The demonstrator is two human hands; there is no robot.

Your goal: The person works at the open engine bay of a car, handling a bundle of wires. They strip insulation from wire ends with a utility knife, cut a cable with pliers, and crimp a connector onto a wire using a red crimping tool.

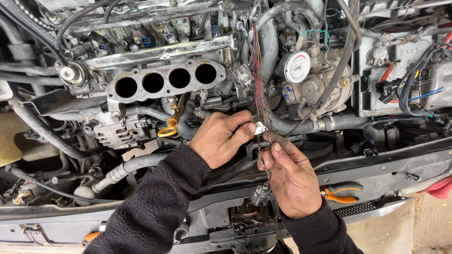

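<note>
I look down into an open engine bay. My left hand [221,137] pinches a small white connector [262,127] at the end of a bundle of thin coloured wires [258,80] that hangs down from the engine. Just below it, my right hand [289,176] grips the same wire bundle, which runs on down to a grey plug [260,194] dangling by my palm. Both arms wear dark fleece sleeves.
An intake flange with several round ports [165,81] lies upper left, a yellow dipstick loop [167,130] beneath it. A round white gauge [297,67] sits on a metal unit at centre right. Orange-handled pliers [341,194] rest on the front crossmember [386,160].
</note>
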